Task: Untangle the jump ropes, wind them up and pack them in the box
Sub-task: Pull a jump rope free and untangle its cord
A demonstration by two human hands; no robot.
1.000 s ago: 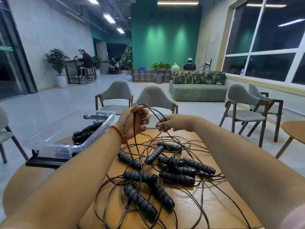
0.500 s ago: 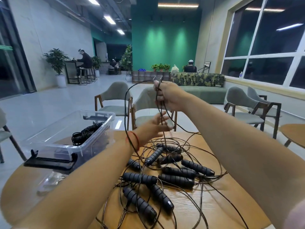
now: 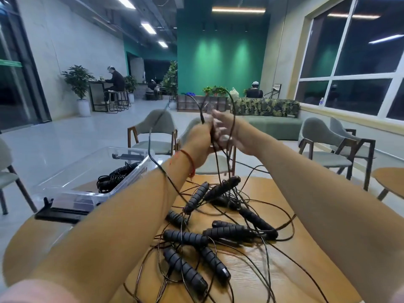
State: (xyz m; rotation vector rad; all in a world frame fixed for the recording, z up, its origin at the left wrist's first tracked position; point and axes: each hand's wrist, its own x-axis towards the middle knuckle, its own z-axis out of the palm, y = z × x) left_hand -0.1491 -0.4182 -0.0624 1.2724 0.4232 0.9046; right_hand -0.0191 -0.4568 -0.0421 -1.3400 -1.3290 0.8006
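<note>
A tangle of black jump ropes (image 3: 218, 232) with ribbed handles and thin cords lies on the round wooden table (image 3: 290, 276). Both hands are raised together above the pile. My left hand (image 3: 201, 143) is closed around a bunch of cords. My right hand (image 3: 231, 132) meets it, with a cord looped over it and the fingers blurred. Two handles (image 3: 223, 188) hang lifted from the held cords. A clear plastic box (image 3: 87, 178) on the left holds one wound rope (image 3: 115, 176).
The box's lid with black clips (image 3: 59, 213) sits under the box at the table's left edge. Grey chairs (image 3: 157, 134) stand behind the table and another (image 3: 328, 145) at the right. A second round table (image 3: 391, 178) is at far right.
My right hand came down from its high pull to meet my left hand, which rose. The cords were drawn up, lifting two handles off the table.
</note>
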